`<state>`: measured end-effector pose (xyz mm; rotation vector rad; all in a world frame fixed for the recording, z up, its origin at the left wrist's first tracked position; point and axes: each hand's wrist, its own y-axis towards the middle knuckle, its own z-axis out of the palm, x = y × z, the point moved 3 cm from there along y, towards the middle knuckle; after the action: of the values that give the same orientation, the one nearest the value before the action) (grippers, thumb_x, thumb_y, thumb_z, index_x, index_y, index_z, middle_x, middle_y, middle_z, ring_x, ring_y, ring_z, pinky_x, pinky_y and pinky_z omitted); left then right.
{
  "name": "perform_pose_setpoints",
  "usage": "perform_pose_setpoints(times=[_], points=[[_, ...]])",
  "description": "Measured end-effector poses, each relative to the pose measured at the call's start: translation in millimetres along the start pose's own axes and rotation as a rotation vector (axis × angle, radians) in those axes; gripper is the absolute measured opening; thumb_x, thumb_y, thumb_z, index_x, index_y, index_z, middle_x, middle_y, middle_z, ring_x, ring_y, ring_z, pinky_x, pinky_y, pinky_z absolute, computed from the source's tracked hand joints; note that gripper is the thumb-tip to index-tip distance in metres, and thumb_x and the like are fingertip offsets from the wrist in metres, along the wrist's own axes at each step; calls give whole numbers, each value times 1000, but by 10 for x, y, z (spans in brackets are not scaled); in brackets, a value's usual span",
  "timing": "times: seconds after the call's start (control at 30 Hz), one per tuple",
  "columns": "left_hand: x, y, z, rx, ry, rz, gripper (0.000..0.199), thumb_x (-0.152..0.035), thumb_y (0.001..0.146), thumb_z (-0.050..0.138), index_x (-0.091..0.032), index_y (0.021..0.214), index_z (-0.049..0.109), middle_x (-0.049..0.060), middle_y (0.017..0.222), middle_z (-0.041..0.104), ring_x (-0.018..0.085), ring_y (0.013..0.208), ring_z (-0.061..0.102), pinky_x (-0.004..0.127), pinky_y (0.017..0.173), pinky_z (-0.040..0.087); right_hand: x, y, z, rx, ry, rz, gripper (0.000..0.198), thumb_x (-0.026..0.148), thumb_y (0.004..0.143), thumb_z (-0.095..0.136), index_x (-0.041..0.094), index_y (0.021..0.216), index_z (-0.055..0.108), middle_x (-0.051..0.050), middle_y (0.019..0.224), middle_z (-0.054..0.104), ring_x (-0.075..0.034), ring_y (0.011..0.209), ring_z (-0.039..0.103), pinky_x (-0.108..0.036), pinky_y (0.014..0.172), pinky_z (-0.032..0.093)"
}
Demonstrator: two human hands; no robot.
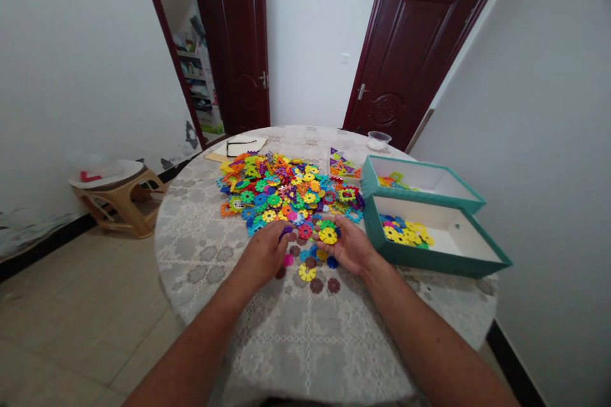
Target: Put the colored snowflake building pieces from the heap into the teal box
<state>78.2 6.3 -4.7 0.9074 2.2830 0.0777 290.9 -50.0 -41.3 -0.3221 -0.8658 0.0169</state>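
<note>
My left hand pinches a purple snowflake disc between thumb and fingers, just in front of a big heap of plastic pieces. Palm up, my right hand holds several snowflake discs, a yellow disc on top with green and dark blue ones partly under it. Between and below the hands, loose discs lie on the tablecloth, among them a yellow disc, brown discs and a pink disc. The undersides of the held discs are hidden by my fingers.
Right of the heap stand two teal boxes; the near box contains mostly yellow discs, the far box orange and green pieces. Triangular pieces lie behind. A clear bowl and glasses on paper are at the round table's back.
</note>
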Motion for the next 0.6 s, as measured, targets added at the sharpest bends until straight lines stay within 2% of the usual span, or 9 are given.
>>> perform_pose_setpoints(times=[0.07, 0.13, 0.27, 0.37, 0.47, 0.6], points=[[-106, 85, 85, -33, 30, 118, 33, -23, 104, 39, -20, 123, 65, 12, 121, 70, 25, 117, 64, 41, 105, 50, -39, -20, 43, 55, 0, 56, 32, 48, 100, 59, 18, 110, 65, -10, 98, 76, -22, 83, 77, -32, 68, 65], [-223, 163, 197, -1, 96, 196, 36, -20, 103, 39, -19, 129, 64, 14, 123, 69, 27, 120, 62, 45, 109, 49, -65, -35, 90, 129, 22, 94, 36, 52, 102, 56, 19, 113, 64, -9, 100, 75, -21, 84, 76, -33, 69, 65], [-453, 259, 367, 47, 179, 242, 37, -22, 104, 41, -18, 132, 65, 15, 128, 68, 30, 123, 60, 50, 111, 48, -57, -21, 109, 202, 102, 81, 40, 54, 105, 49, 19, 111, 65, -7, 97, 74, -18, 81, 73, -33, 69, 65], [-552, 254, 382, 21, 103, 273, 38, -27, 106, 41, -21, 137, 63, 14, 136, 66, 30, 133, 55, 52, 118, 43, -18, -6, 72, 172, 127, 81, 35, 52, 101, 58, 19, 107, 66, -3, 88, 71, -14, 70, 68, -27, 62, 62], [-565, 217, 312, 4, -41, 297, 42, -32, 107, 39, -21, 141, 61, 13, 142, 63, 27, 138, 53, 49, 122, 41, 53, -50, 71, 169, 91, 36, 26, 39, 91, 76, 19, 103, 65, -1, 85, 70, -13, 69, 66, -20, 55, 57], [-555, 171, 214, 8, -236, 232, 42, -33, 108, 36, -24, 137, 65, 9, 142, 66, 23, 135, 58, 44, 121, 43, 92, -145, 124, 214, -7, -8, 36, 28, 78, 88, 18, 103, 66, -2, 87, 70, -14, 75, 69, -18, 56, 56]])
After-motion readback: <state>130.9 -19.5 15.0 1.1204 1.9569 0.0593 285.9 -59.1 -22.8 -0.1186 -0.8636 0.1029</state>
